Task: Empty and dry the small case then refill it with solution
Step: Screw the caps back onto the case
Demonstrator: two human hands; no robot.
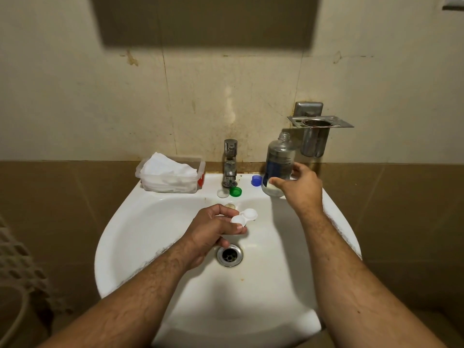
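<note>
Holding the small case [244, 218] over the middle of the sink [150, 222], just behind the drain [230, 255], the left hand [213, 229] has its grip closed on one end, thumb and fingers pinching it so both open wells face up. The right hand [300, 187] is at the back right corner of the sink rim, its grip wrapped around the lower part of the solution bottle [278, 162], which stands uncapped and tilts slightly; whether it rests on the rim or is just lifted I cannot tell. Along the back rim, right of the tap [230, 163], lie a white lid [223, 193], a green lid [235, 191] and a blue cap [256, 180], while a tub of tissues [170, 175] sits at the back left corner. By my reading the refilling step is in hand, with emptying and drying seemingly done, though the wells are too small to judge dry. The next move calls for bringing the bottle's mouth over one well and tipping gently, keeping the case level so nothing spills into the basin.
</note>
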